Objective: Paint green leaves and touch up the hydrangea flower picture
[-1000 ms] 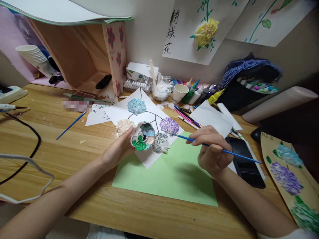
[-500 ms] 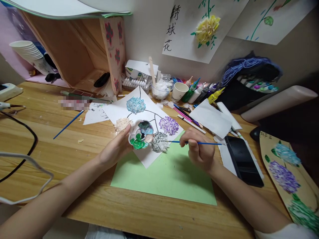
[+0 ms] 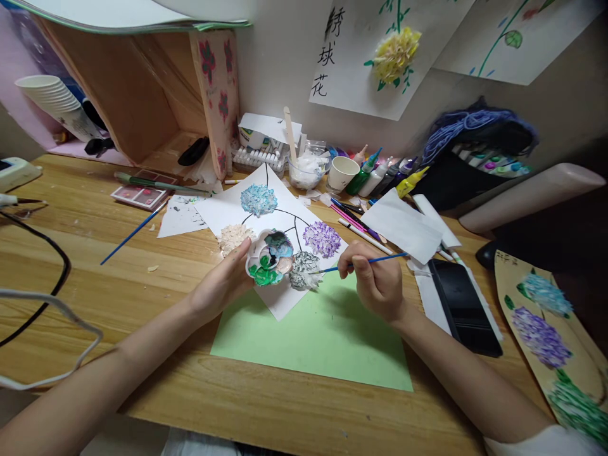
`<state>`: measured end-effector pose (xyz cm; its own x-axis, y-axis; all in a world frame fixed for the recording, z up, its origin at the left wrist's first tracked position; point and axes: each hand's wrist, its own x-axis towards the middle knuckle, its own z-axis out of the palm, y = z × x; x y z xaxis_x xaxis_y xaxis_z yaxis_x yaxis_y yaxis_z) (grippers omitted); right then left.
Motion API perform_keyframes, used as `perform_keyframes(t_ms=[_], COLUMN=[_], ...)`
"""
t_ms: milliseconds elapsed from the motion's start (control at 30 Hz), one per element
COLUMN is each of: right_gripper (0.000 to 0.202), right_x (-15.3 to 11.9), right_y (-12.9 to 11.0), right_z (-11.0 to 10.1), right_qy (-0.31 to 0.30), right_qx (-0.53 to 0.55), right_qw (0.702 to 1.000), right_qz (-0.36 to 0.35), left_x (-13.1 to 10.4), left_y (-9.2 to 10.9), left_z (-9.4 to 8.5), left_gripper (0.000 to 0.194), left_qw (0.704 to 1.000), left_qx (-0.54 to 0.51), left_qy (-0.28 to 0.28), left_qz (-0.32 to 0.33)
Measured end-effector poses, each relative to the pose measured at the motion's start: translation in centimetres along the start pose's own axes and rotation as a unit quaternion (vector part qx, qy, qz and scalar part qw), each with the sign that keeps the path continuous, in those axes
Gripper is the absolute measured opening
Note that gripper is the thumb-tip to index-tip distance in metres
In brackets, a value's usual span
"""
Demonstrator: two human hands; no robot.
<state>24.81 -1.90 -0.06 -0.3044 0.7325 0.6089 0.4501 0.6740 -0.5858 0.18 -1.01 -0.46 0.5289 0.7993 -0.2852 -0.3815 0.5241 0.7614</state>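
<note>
My left hand [image 3: 228, 272] grips a flower-shaped paint palette [image 3: 256, 250] with green, dark, blue and pinkish paint in its wells. In my right hand [image 3: 375, 275] is a thin blue paintbrush [image 3: 373, 259], its tip at a grey textured flower [image 3: 304, 271]. That flower sits on a white sheet [image 3: 278, 304] with black stem lines. The sheet also bears a blue flower [image 3: 259, 199], a purple flower [image 3: 322, 239] and a cream flower [image 3: 232, 239], partly behind the palette. Under the sheet lies green paper [image 3: 313, 345].
Paint bottles [image 3: 370, 174], a paper cup [image 3: 342, 174] and a tub of white scraps [image 3: 308, 171] line the back. Pens [image 3: 358, 218] and a black phone-like slab [image 3: 465, 307] lie right. Another blue brush [image 3: 133, 234] and cables [image 3: 61, 266] are left.
My right hand has shifted slightly left and tilted the paintbrush, its handle end now higher and its tip a little lower on the grey flower. The palette has barely moved.
</note>
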Motion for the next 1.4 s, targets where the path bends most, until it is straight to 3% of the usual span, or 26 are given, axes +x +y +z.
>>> perform_keyframes(t_ms=[133,533,667,800,967,1100,1333,1400], right_gripper=[0.042,0.043,0.043,0.042,0.042,0.04,0.043,0.043], right_x=[0.06,0.2,0.31,0.18,0.01,0.09,0.0,0.0], right_y=[0.1,0.15,0.17,0.39,0.57,0.62,0.73,0.61], right_z=[-0.11,-0.25,-0.28,-0.22,-0.22,-0.14,-0.32,-0.33], right_qy=[0.025,0.008,0.037,0.01,0.04,0.013,0.029,0.061], right_qx=[0.004,-0.008,-0.004,-0.012,-0.006,-0.022,-0.02,-0.001], right_qw=[1.0,1.0,0.999,1.0,0.999,1.0,0.999,0.998], right_qz=[0.009,0.008,0.006,0.006,0.006,-0.002,-0.003,-0.006], left_x=[-0.04,-0.03,-0.02,-0.02,-0.06,-0.1,-0.15,-0.13], left_y=[0.0,-0.03,0.0,0.02,0.05,0.15,0.06,-0.01], left_z=[-0.09,-0.02,0.06,0.03,0.07,0.25,0.21,0.15], left_gripper=[0.052,0.051,0.047,0.049,0.051,0.051,0.05,0.05], left_qw=[1.0,1.0,1.0,1.0,1.0,1.0,1.0,1.0], left_qx=[0.0,0.0,-0.007,-0.01,-0.004,-0.002,-0.005,-0.006], left_qy=[0.002,0.008,0.018,-0.005,0.01,0.005,0.003,-0.001], left_qz=[0.004,-0.001,0.004,0.005,0.002,0.0,0.001,0.003])
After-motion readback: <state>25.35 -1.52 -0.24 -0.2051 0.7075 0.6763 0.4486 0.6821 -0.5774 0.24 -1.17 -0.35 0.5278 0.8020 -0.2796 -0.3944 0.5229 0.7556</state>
